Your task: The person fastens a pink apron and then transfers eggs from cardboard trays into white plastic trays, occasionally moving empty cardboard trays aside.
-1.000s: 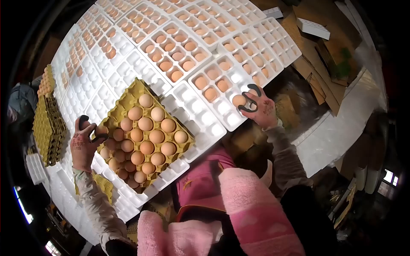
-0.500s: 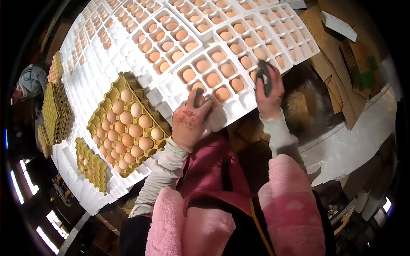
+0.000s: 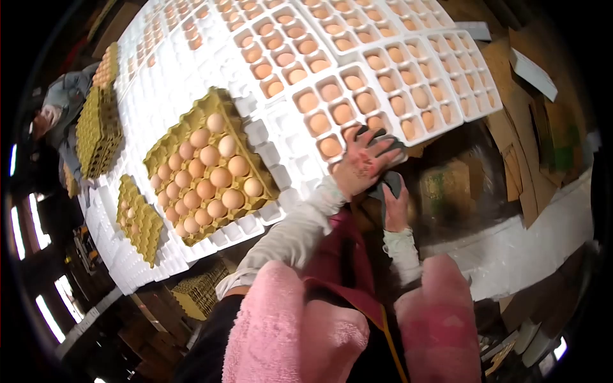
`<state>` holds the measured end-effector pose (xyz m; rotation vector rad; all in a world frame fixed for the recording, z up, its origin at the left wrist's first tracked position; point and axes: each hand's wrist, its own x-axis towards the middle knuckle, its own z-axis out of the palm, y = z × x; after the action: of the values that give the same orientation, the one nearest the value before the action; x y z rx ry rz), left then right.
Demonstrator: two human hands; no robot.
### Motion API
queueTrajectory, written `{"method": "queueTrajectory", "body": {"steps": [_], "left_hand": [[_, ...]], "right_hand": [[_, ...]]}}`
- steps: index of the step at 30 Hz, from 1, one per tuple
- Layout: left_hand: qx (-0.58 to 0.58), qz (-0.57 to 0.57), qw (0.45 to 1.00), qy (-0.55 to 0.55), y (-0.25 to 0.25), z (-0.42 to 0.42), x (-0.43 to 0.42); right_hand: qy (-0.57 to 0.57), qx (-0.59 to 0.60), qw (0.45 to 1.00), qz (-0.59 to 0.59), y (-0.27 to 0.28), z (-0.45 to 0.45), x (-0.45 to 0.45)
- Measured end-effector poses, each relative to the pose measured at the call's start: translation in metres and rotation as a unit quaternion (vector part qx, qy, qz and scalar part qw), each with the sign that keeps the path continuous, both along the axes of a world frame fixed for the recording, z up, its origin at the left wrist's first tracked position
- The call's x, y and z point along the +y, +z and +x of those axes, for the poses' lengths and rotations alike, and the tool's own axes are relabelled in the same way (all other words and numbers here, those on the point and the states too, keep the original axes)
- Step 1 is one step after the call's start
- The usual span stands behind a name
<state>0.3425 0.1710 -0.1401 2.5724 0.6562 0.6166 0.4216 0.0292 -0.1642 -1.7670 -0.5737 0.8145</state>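
My left hand [image 3: 367, 165], in a pinkish glove with dark fingertips, lies palm down with its fingers spread over the near right corner of a white foam tray [image 3: 308, 167]. Eggs [image 3: 343, 113] sit in that tray's cells, and some are hidden beneath the hand. Just below it, past the table's front edge, my right hand [image 3: 394, 203] is seen from the side, its dark fingertips bent near the left hand; what lies between them is hidden. A yellow-green pulp tray [image 3: 260, 167] full of brown eggs [image 3: 205, 189] rests at the left on empty white trays.
More white trays of eggs [image 3: 407, 76] cover the far side. A stack of pulp trays [image 3: 99, 131] and a smaller pulp tray [image 3: 148, 225] stand at the left. Another person [image 3: 64, 105] is beyond the stack. Cardboard pieces [image 3: 520, 163] lie at the right.
My left hand has gone from beside the pulp tray to the white tray's near right corner, and its fingers have spread. My right hand has drawn back toward me, below the tray edge.
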Motion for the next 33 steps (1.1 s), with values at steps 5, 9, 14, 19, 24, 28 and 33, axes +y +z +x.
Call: {"method": "queueTrajectory", "body": {"steps": [5,9,14,19,24,28,33], "left_hand": [[-0.061,0.045,0.997,0.017,0.06,-0.041,0.009],[-0.031,0.038,0.96,0.277,0.118,-0.2,0.091],[0.24,0.051,0.954,0.175,0.094,-0.288,0.162],[-0.182,-0.326,0.901,0.22,0.11,-0.326,0.155],[-0.294,-0.287,0.893,0.183,0.12,-0.334,0.157],[0.19,-0.133,0.961,0.149,0.141,-0.291,0.151],[0.288,-0.068,0.946,0.134,0.131,-0.287,0.135]], "right_hand": [[0.026,-0.101,0.987,0.123,0.057,0.008,0.03],[0.276,-0.068,0.95,0.132,0.12,-0.056,0.156],[0.545,-0.54,0.601,0.223,0.106,-0.138,0.302],[0.518,0.049,0.848,0.101,0.142,-0.116,0.279],[0.632,-0.42,0.651,0.039,0.146,-0.144,0.263],[0.622,-0.264,0.736,0.044,0.135,-0.133,0.257],[0.347,0.348,0.863,0.113,0.149,-0.124,0.218]]}}
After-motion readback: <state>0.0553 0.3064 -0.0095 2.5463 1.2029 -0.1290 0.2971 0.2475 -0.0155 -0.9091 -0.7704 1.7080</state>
